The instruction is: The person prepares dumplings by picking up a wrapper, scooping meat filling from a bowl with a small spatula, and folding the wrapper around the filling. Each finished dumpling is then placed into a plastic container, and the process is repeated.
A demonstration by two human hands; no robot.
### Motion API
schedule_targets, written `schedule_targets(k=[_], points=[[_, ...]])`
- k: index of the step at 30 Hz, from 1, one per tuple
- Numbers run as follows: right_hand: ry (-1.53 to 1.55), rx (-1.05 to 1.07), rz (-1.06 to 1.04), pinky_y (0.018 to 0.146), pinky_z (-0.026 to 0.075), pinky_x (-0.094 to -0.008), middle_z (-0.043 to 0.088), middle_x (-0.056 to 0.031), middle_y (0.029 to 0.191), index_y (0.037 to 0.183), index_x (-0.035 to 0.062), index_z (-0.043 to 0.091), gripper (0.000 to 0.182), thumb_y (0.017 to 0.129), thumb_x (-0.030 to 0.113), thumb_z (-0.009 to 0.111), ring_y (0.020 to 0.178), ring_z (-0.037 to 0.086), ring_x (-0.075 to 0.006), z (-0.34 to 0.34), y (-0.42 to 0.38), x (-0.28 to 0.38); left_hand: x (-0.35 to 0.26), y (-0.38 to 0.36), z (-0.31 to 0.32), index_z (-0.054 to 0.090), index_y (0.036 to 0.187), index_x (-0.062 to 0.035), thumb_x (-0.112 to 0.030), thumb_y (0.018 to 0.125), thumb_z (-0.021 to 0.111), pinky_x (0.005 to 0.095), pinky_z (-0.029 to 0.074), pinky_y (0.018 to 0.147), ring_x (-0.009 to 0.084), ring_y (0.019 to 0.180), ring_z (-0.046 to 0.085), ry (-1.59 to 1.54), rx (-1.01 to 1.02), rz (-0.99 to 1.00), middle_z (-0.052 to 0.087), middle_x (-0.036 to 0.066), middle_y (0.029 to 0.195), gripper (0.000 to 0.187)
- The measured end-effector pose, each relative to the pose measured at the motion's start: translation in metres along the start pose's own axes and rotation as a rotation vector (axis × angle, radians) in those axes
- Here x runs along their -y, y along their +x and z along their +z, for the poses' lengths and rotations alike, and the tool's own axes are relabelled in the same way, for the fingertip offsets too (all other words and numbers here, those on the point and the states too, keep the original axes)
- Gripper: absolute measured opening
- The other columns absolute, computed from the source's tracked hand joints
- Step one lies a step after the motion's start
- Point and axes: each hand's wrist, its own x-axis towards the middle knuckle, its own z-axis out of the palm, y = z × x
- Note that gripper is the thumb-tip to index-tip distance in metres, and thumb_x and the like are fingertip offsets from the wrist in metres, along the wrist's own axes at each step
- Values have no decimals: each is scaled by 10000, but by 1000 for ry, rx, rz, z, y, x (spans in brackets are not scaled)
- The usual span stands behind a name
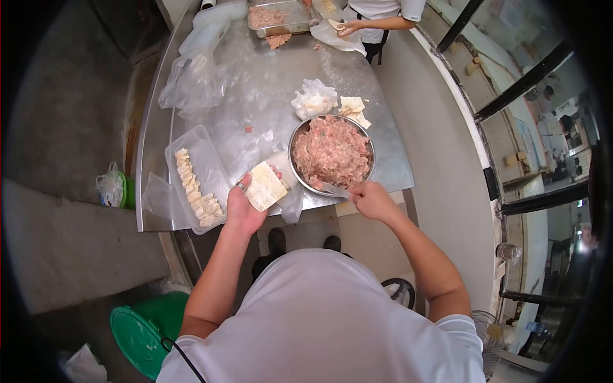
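A stack of square dough wrappers [266, 186] rests in my left hand [245, 205], whose fingers curl round it near the table's front edge. My right hand [372, 200] is closed on the handle end of a flat spatula [335, 190]. The spatula's other end touches the minced meat [332, 151] at the lower rim of a round metal bowl [292, 155]. To the left of my left hand, a clear plastic tray [214, 157] holds a row of folded dumplings [189, 180].
Beyond the bowl lie a crumpled plastic bag [313, 99] and loose wrappers [352, 110]. A glass tray of meat [278, 28] stands at the table's far side. A co-worker's hand [348, 27] holds a wrapper there. More plastic bags [198, 80] lie at the left.
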Motion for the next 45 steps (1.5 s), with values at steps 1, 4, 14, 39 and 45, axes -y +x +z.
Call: schedule_targets(k=[1, 4, 14, 39, 45], points=[[143, 53, 59, 675, 547, -377, 697, -110, 732, 1183, 80, 751, 289, 927, 139, 630, 716, 696, -213, 2, -2, -2, 3, 3, -2, 399, 1477, 62, -312, 1114, 295, 531, 392, 1171, 385, 1324, 546, 13, 10, -3, 554, 221, 1429, 532], [516, 80, 160, 559, 458, -275, 648, -20, 703, 1196, 55, 754, 253, 990, 133, 629, 620, 581, -92, 7, -18, 9, 16, 10, 4, 401, 1472, 60, -327, 1120, 282, 533, 400, 1163, 383, 1309, 555, 43, -22, -30, 567, 219, 1408, 536], [30, -442, -224, 706, 507, -402, 614, -85, 861, 1290, 170, 727, 420, 904, 23, 655, 788, 613, -264, 44, -49, 42, 71, 22, 49, 429, 1401, 54, -370, 1138, 208, 519, 446, 1122, 357, 1222, 591, -103, -11, -166, 588, 225, 1300, 546], [478, -196, -181, 743, 506, -385, 611, -118, 873, 1289, 169, 719, 353, 952, 80, 658, 845, 633, -304, 26, -51, 76, -17, -4, 23, 588, 1229, 63, -154, 1014, 542, 407, 547, 949, 296, 1105, 671, 746, 268, -32, 673, 198, 1197, 309], [131, -182, -337, 712, 515, -406, 614, -105, 867, 1267, 183, 737, 378, 928, 43, 647, 818, 641, -304, 13, -59, 109, -19, -15, 28, 683, 1047, -5, 34, 783, 763, 284, 538, 808, 85, 893, 658, 1440, 303, 427, 732, 51, 964, 279]])
